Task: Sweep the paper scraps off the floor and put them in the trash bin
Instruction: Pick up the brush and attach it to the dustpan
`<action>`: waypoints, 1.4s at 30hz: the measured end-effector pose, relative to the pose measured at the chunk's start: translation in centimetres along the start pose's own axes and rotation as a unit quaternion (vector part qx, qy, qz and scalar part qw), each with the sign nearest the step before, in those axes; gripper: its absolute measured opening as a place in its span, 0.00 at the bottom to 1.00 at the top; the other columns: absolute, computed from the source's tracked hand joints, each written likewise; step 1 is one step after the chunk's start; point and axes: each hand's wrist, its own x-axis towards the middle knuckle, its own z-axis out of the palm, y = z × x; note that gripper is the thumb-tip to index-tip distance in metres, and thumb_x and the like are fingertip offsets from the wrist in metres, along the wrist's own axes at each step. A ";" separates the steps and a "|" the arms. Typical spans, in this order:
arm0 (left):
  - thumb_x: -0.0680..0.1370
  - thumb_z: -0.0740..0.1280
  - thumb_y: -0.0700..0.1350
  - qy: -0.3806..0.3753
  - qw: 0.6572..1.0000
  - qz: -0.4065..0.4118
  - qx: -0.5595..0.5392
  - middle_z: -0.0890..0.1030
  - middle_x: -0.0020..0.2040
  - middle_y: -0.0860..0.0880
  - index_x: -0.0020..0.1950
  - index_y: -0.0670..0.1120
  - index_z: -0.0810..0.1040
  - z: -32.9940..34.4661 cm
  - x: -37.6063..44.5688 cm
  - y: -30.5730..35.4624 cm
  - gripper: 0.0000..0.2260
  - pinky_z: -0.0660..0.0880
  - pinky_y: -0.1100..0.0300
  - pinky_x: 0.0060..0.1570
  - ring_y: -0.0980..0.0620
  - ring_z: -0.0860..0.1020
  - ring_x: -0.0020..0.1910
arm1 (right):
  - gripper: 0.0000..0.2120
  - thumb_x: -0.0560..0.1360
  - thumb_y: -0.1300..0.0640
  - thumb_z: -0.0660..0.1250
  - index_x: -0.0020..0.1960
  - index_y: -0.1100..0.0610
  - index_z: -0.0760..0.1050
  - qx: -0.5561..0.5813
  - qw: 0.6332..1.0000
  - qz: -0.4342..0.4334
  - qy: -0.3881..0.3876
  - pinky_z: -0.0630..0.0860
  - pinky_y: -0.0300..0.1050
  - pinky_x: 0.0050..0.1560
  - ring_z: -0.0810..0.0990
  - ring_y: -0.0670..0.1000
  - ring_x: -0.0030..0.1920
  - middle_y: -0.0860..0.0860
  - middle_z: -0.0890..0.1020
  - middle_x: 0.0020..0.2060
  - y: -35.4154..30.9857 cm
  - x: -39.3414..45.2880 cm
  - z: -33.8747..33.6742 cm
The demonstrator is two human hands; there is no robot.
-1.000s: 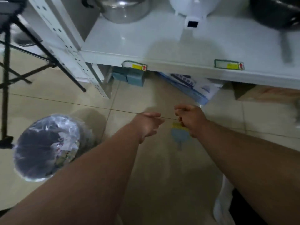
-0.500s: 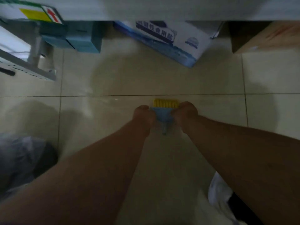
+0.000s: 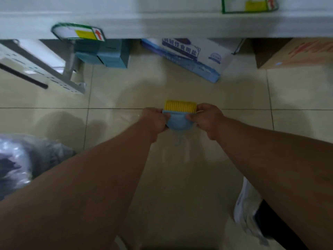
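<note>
A small blue hand brush (image 3: 178, 121) with yellow bristles lies low over the beige tiled floor, bristles pointing away from me. My left hand (image 3: 153, 121) grips its left side and my right hand (image 3: 209, 120) grips its right side, fingers curled round the blue body. The brush's thin handle points back toward me, blurred. The trash bin (image 3: 19, 163), lined with a clear plastic bag, stands at the left edge. No paper scraps show on the floor.
A white shelf edge (image 3: 162, 24) with price tags runs across the top. Under it sit teal boxes (image 3: 108, 55), a blue-and-white carton (image 3: 189, 56) and a brown carton (image 3: 297, 53). A shelf upright foot (image 3: 72, 76) stands left. My white shoe (image 3: 250, 213) is bottom right.
The view dropped toward the floor and closed in. Both hands reached the brush and took hold of its two sides; the bin slid to the left edge.
</note>
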 end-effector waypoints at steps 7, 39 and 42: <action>0.78 0.73 0.36 0.052 0.993 0.106 0.004 0.83 0.46 0.32 0.54 0.28 0.81 -8.0 -13.6 6.3 0.10 0.86 0.46 0.45 0.40 0.84 0.42 | 0.11 0.73 0.63 0.75 0.54 0.56 0.78 0.026 0.990 -0.120 -0.066 0.81 0.53 0.48 0.81 0.53 0.45 0.54 0.81 0.44 -8.9 -12.3 1.5; 0.77 0.75 0.38 0.344 0.828 0.384 -0.221 0.87 0.51 0.39 0.52 0.38 0.85 -40.7 -54.3 11.4 0.05 0.85 0.50 0.52 0.43 0.87 0.50 | 0.04 0.77 0.58 0.71 0.52 0.54 0.79 0.038 0.822 -0.515 -0.239 0.84 0.46 0.41 0.86 0.50 0.38 0.55 0.85 0.42 -32.4 -50.9 24.0; 0.78 0.75 0.40 0.374 0.823 0.377 -0.204 0.87 0.50 0.41 0.53 0.40 0.85 -41.8 -54.8 10.8 0.06 0.85 0.53 0.49 0.46 0.88 0.46 | 0.06 0.78 0.59 0.71 0.54 0.57 0.79 0.068 0.824 -0.500 -0.258 0.85 0.48 0.44 0.86 0.51 0.39 0.56 0.85 0.42 -32.4 -51.2 26.1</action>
